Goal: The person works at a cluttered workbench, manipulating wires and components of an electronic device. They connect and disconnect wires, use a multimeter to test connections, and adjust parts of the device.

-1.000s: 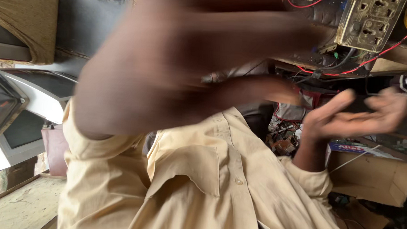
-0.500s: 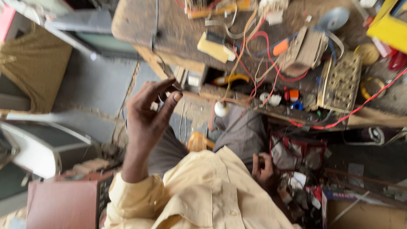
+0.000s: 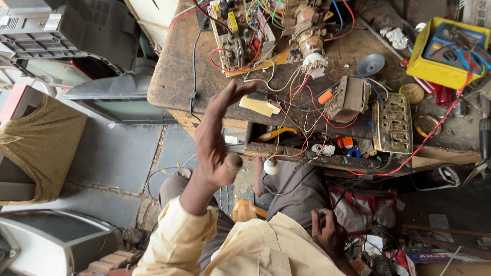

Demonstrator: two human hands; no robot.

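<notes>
Resting low, right hand [image 3: 328, 233] hides its palm from view.

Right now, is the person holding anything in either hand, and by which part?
Nothing is held. The left hand is raised open in the air in front of the wooden workbench, fingers spread. The right hand rests low by the lap; nothing visible in it.

The left hand [image 3: 217, 137] is raised on a bent arm, forearm bare below a rolled cream sleeve, wrist cocked back. Its fingers are straight and held together, pointing up and away, thumb tucked at the base; it holds nothing. The right hand [image 3: 328, 232] hangs low by the lap, back up, fingers curled loosely inward, whether around anything cannot be told
</notes>
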